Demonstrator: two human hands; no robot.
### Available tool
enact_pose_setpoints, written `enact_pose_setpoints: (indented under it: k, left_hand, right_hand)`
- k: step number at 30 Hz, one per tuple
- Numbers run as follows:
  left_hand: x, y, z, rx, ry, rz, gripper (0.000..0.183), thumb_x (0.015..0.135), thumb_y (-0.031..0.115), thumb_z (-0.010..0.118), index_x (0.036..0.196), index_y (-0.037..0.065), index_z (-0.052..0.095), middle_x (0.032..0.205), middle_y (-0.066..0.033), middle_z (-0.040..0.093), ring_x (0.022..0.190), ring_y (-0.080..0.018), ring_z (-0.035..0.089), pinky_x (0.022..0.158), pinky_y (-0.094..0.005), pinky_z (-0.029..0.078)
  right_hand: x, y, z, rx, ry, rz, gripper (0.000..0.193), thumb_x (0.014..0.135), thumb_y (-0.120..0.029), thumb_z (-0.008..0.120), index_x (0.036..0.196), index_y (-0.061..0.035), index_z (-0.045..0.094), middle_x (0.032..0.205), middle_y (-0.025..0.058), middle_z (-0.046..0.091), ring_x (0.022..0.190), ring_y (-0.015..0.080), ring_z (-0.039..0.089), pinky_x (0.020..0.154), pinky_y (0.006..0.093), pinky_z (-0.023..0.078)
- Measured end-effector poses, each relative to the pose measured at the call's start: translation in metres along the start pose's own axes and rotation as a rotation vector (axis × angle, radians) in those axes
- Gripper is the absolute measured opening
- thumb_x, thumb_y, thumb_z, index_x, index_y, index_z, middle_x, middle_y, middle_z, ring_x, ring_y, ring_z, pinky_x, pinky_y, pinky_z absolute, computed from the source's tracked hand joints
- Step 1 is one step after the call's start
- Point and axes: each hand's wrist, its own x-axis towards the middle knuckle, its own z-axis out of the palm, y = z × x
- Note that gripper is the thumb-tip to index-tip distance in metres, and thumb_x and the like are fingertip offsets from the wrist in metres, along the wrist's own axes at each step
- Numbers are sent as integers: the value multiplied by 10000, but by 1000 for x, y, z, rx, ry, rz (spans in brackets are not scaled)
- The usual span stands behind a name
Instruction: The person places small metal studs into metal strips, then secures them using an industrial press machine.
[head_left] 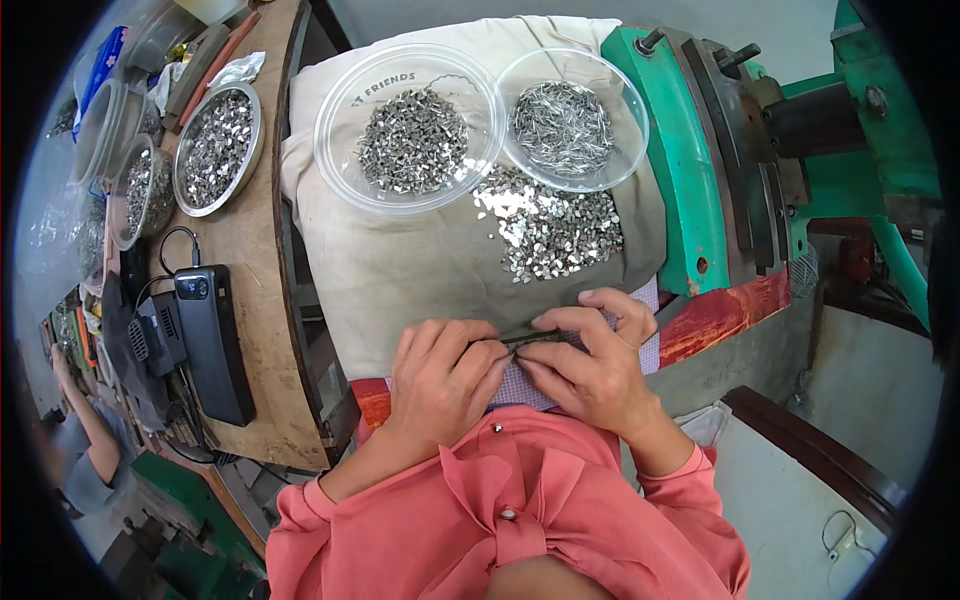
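Close to my body at the cloth's near edge, my left hand and my right hand meet, thumbs and forefingers pinched together. What they pinch is too small to make out; a dark, thin edge shows between the fingertips. Beyond them, a pile of small shiny metal pieces lies loose on the beige cloth. Behind the pile stand two clear round plastic tubs. The left tub holds small metal chips, and the right tub holds thin metal pins.
A green machine with dark metal jaws borders the cloth on the right. On the wooden table to the left are a metal bowl of chips and a black power bank with cables. Another person's arm shows at far left.
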Motion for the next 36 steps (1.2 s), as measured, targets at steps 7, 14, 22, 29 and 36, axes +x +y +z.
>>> enact_pose_setpoints:
  k: [7,14,22,29,36]
  left_hand:
    - [-2,1,0,-19,-6,26,267,709,106,810,927,68,662,993,-62,654,874,-260,596,753,-376,424]
    - [-8,-1,-2,20,-44,-29,336,698,133,828,983,54,669,1078,-90,638,906,-282,600,780,-387,439]
    - [-5,0,-5,-11,-34,-38,322,702,134,827,972,65,667,1045,-79,642,889,-276,597,772,-389,434]
    - [-1,5,4,0,-43,6,339,710,159,832,991,74,662,1046,-78,642,891,-272,597,776,-379,430]
    - [3,2,-2,-99,52,-87,347,710,60,816,1016,38,654,1069,-140,640,927,-313,623,765,-412,488]
  right_hand:
    - [31,16,4,-135,36,-20,186,709,-202,759,894,-211,747,1107,-56,624,1145,240,474,930,406,299]
    - [46,24,8,-153,-54,-212,100,745,-200,646,821,-168,703,1128,-36,609,1189,206,470,962,403,288]
    - [33,20,7,-15,-10,8,155,673,-254,818,779,-206,716,1058,-70,633,1128,236,497,947,414,271]
    - [32,11,3,-58,-58,80,132,706,-180,802,807,-158,721,1114,-41,616,1163,255,475,935,440,264]
    - [29,13,-5,-43,-66,101,138,704,-167,803,824,-161,732,1108,-36,616,1166,269,472,928,447,273]
